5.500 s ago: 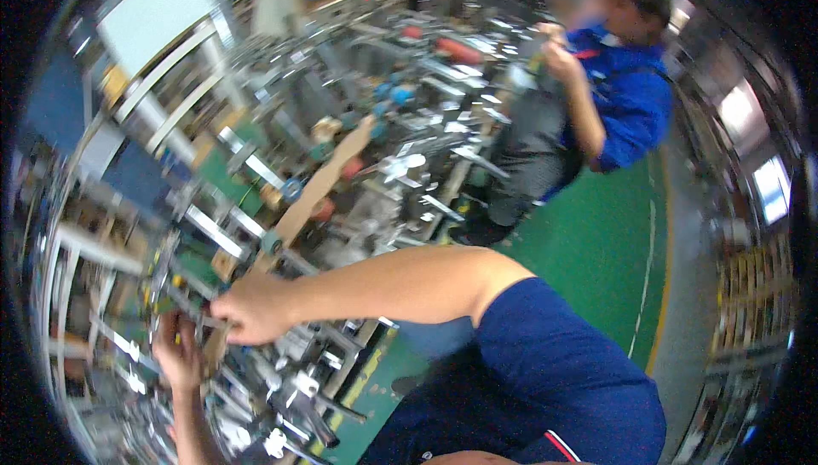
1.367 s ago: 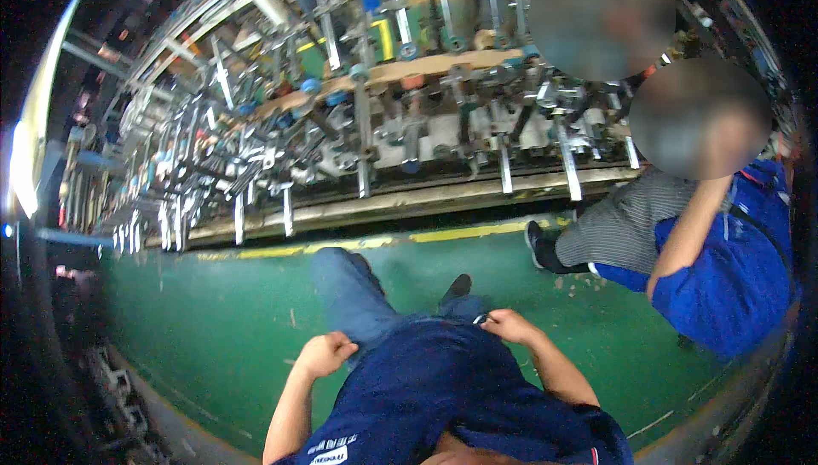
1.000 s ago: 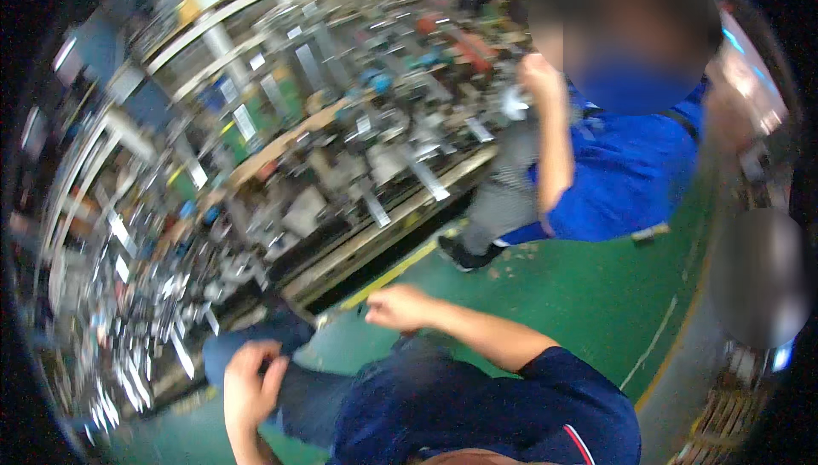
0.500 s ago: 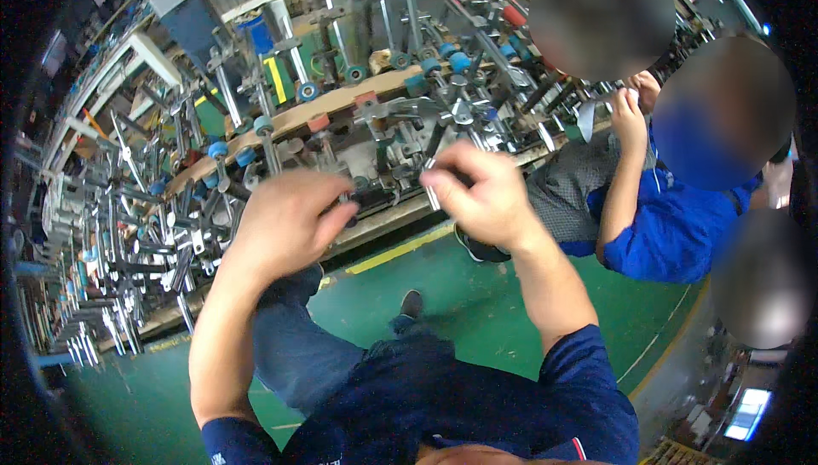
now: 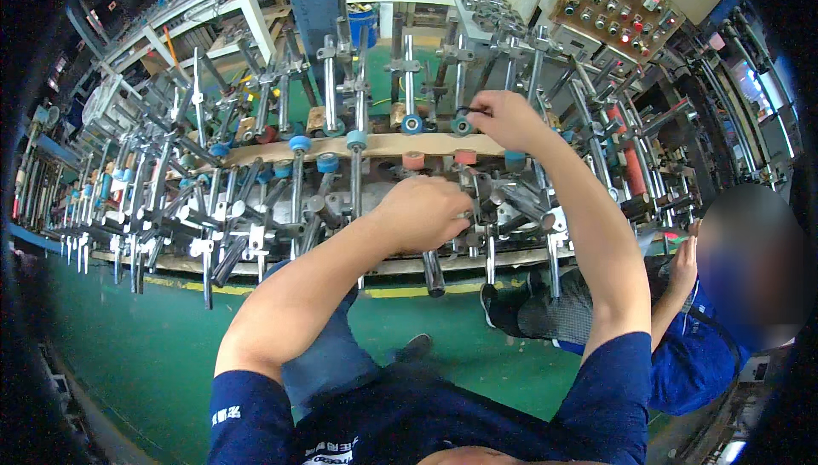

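Note:
My left hand [image 5: 423, 213] is closed, fingers curled beside a metal clamp [image 5: 484, 188] on the near side of the machine; what it grips, if anything, is hidden. Farther out, my right hand [image 5: 511, 120] pinches a small, thin dark piece [image 5: 474, 112], too small to name. That piece is just above a teal roller [image 5: 462, 126] at the far edge of a long tan strip [image 5: 388, 144]. Two salmon-coloured rollers [image 5: 413, 160] sit along the strip's near edge, between my hands. Shiny upright rods [image 5: 407, 81] carry the far rollers.
Rows of rods, clamps and blue rollers [image 5: 327, 162] run left and right. A control panel [image 5: 618, 6] with lit buttons stands at the back right. Close on my right, a person in a blue shirt [image 5: 694, 363] sits by the machine. The floor [image 5: 469, 346] is green.
The view has turned toward the machine. My right hand has reached out past the tan strip; my left has moved in to the near clamps. Earlier a short shiny metal piece showed at my right fingers.

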A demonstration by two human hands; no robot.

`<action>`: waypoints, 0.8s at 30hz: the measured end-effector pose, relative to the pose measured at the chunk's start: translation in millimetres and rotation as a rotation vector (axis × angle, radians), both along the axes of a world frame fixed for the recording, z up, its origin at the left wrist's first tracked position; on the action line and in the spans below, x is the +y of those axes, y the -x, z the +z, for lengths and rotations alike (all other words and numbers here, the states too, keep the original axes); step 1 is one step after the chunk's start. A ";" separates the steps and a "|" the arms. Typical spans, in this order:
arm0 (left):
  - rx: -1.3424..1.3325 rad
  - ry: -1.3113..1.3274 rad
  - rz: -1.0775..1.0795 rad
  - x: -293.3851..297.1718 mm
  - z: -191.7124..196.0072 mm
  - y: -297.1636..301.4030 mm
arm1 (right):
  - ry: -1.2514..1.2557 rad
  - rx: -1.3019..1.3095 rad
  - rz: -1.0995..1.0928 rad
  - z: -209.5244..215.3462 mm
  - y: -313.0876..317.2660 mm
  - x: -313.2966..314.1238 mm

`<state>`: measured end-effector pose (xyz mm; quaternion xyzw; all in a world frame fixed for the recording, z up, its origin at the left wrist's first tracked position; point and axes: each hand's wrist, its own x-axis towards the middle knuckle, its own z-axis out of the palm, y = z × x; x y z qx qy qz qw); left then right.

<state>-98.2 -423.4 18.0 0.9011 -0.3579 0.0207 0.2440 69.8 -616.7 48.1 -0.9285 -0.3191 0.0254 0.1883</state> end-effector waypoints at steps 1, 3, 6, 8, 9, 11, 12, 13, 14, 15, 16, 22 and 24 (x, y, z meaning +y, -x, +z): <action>0.015 -0.070 -0.004 7.2 3.8 1.0 | 0.010 0.011 0.059 -5.3 -9.8 9.3; -0.052 -0.096 -0.018 10.4 -8.1 1.3 | 0.199 0.018 0.069 -8.3 -25.0 11.3; -0.005 -0.249 -0.024 9.9 -1.6 -1.8 | 0.329 0.006 0.197 -22.5 -43.7 32.3; -0.060 -0.267 -0.014 5.6 -3.4 1.2 | 0.410 0.004 0.266 -32.8 -50.7 24.0; -0.058 -0.309 0.005 7.5 -2.0 1.7 | 0.420 -0.010 0.287 -41.2 -57.7 30.6; -0.060 -0.278 0.034 7.7 -4.3 2.7 | 0.415 0.046 0.284 -52.7 -63.8 36.0; -0.054 -0.299 0.050 6.5 -3.7 4.0 | 0.412 0.074 0.283 -59.9 -62.2 34.2; -0.058 -0.322 0.059 6.5 -3.1 2.8 | 0.422 0.095 0.276 -67.9 -63.5 31.6; -0.062 -0.346 0.068 5.6 -3.9 2.6 | 0.431 0.116 0.269 -76.3 -63.0 27.8; -0.069 -0.352 0.058 4.3 -5.1 1.9 | 0.440 0.137 0.263 -84.4 -62.6 24.6; -0.071 -0.370 0.060 5.3 -4.0 1.9 | 0.479 0.181 0.277 -85.6 -62.5 30.9; -0.068 -0.288 0.020 -7.5 -1.6 -6.2 | 0.449 0.293 0.311 -98.5 -71.4 19.0; -0.081 -0.235 0.012 -11.4 -1.9 -10.4 | 0.430 0.363 0.228 -96.6 -82.8 7.6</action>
